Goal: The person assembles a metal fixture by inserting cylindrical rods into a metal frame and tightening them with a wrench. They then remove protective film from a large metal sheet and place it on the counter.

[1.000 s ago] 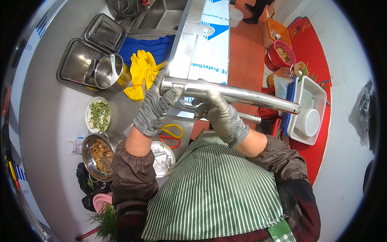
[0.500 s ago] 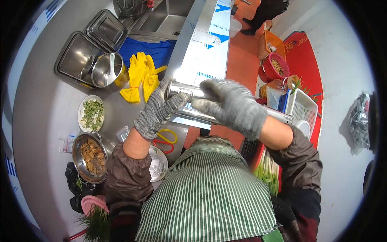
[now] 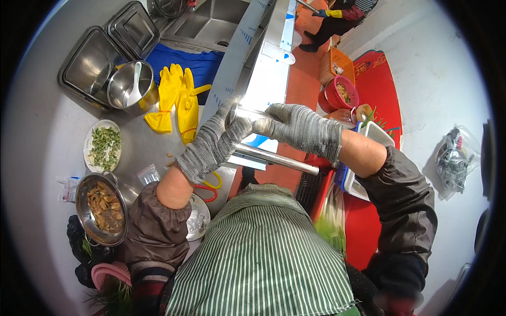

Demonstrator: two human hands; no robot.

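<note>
Both my hands wear grey knit gloves. My left hand is closed round the left end of a short shiny metal tube. My right hand pinches the tube's other end, its fingertips close to my left fingers. Glare and the gloves hide parts of the tube. Just below, a longer round metal bar runs slantwise to the right. Behind the hands stands a long steel frame with film-covered metal panels, white with blue print.
On the steel counter at left are yellow rubber gloves, a steel pot, chopped greens on a plate, a pan of food and scissors. At right are baskets and a pink tub. A co-worker is beyond.
My right hand has shifted left along the tube, closer to my left hand. The view has shifted, and more of the co-worker shows at the top.
</note>
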